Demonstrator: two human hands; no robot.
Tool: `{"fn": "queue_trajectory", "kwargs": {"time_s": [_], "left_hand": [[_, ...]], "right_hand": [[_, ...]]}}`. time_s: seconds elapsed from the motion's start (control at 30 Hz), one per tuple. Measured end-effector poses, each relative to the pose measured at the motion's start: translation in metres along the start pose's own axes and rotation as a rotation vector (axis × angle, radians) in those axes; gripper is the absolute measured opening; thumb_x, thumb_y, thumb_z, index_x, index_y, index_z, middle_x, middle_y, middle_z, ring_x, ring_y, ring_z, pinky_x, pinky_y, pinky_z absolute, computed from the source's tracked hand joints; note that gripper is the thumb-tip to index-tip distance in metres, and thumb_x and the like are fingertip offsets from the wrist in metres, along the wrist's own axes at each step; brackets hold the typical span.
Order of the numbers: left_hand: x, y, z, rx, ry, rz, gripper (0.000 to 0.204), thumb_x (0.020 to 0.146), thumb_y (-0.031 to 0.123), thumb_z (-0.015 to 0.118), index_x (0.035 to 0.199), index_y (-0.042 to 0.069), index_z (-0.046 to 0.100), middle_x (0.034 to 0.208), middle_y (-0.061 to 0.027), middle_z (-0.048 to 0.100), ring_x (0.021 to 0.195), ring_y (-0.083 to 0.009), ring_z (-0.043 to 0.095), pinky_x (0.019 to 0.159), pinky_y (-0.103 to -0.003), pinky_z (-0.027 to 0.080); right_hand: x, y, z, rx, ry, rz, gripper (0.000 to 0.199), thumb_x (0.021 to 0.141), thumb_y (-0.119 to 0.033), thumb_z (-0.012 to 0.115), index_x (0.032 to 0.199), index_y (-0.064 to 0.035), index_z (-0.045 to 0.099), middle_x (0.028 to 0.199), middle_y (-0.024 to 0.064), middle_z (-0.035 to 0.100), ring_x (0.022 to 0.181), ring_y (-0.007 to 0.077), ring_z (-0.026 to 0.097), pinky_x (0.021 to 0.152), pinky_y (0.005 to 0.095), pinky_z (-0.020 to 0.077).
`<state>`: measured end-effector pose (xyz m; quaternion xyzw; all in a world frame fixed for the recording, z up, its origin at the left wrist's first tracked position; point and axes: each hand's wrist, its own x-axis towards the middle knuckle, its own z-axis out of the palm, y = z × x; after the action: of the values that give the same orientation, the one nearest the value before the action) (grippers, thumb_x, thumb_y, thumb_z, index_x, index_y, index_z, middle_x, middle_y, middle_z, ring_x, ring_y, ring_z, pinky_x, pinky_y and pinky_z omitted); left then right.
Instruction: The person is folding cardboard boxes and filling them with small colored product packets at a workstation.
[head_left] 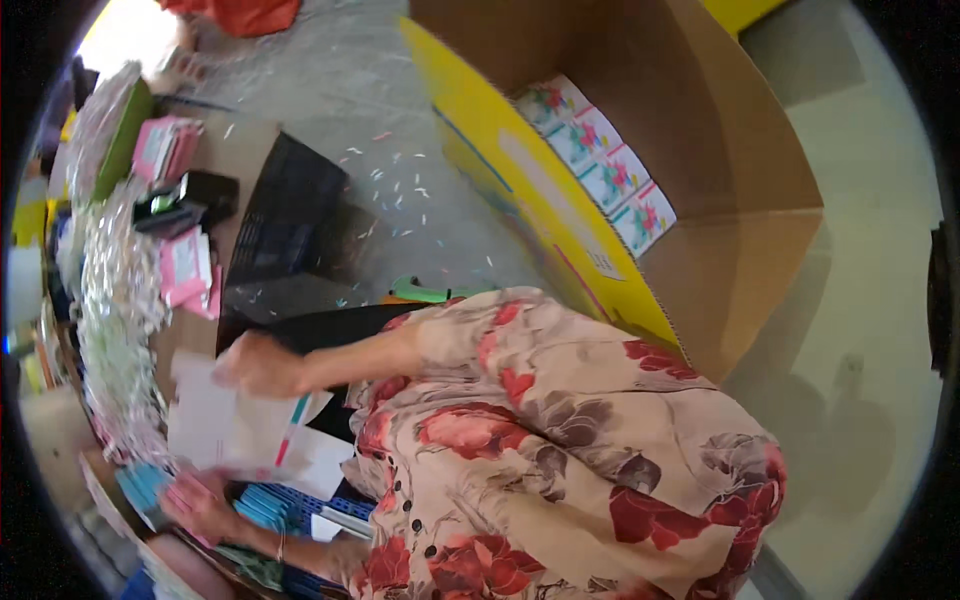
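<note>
The hands are held apart, both over the pale work in front of the body. The right hand [262, 366] is curled at the upper edge of a white, flat paper sheet [215, 435], but whether the edge is pinched or only touched cannot be told through the blur. The left hand [205, 508] is set just below the sheet, beside something pinkish; its grip cannot be told either. The sheet is spread between body and counter, with a narrow teal-and-pink stripe [293, 430] seen across its near part.

For good handling, the sheet is probably best steadied by one hand and guided at its edge by the other, with light fingertip pressure, so that creasing is avoided and the edges are kept square.

Beside the left forearm, a stack of light-blue flat packets [262, 508] is held in a blue perforated plastic basket [303, 507]. Farther off, the brown counter [185, 330] is covered by a long heap of clear crinkled plastic bags [125, 300] and by pink-and-white rectangular packets [183, 270]. Past the counter's edge, a black plastic crate [275, 215] is seen, then a grey floor [400, 130] strewn with white scraps, and a large yellow-sided cardboard box [755, 150] in which floral-printed white packs [610, 170] are laid.
</note>
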<state>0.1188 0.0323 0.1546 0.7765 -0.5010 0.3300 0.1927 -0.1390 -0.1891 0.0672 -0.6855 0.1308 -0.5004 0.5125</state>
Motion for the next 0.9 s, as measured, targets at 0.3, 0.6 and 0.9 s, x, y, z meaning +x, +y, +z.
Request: {"fn": "queue_trajectory", "kwargs": {"time_s": [0.3, 0.6, 0.9], "left_hand": [[0.165, 0.212, -0.151, 0.011, -1.128, -0.024, 0.021, 0.082, 0.011, 0.067, 0.097, -0.003, 0.065, 0.095, -0.0118, 0.066, 0.085, -0.0152, 0.061, 0.074, -0.029, 0.049], [0.168, 0.198, -0.208, 0.273, -1.004, -0.150, 0.022, 0.090, 0.010, 0.057, 0.101, -0.004, 0.070, 0.100, -0.0133, 0.070, 0.083, -0.0189, 0.063, 0.075, -0.035, 0.048], [0.156, 0.110, -0.236, 0.153, -0.735, -0.081, 0.027, 0.080, 0.012, 0.074, 0.098, -0.007, 0.069, 0.087, -0.0126, 0.068, 0.076, -0.0188, 0.060, 0.069, -0.034, 0.050]], "right_hand": [[0.032, -0.097, 0.061, 0.136, -0.059, -0.493, 0.038, 0.079, -0.035, 0.055, 0.052, -0.0087, 0.050, 0.055, 0.0145, 0.054, 0.052, 0.0311, 0.055, 0.048, 0.0416, 0.0408], [0.041, -0.097, 0.047, 0.263, -0.211, -0.466, 0.054, 0.082, -0.052, 0.054, 0.060, -0.0038, 0.066, 0.060, 0.0180, 0.061, 0.058, 0.0333, 0.061, 0.057, 0.0444, 0.0479], [0.015, -0.057, 0.071, 0.145, -0.414, -0.293, 0.048, 0.079, -0.050, 0.059, 0.058, -0.0065, 0.064, 0.064, 0.0151, 0.064, 0.065, 0.0336, 0.064, 0.060, 0.0463, 0.0503]]}}
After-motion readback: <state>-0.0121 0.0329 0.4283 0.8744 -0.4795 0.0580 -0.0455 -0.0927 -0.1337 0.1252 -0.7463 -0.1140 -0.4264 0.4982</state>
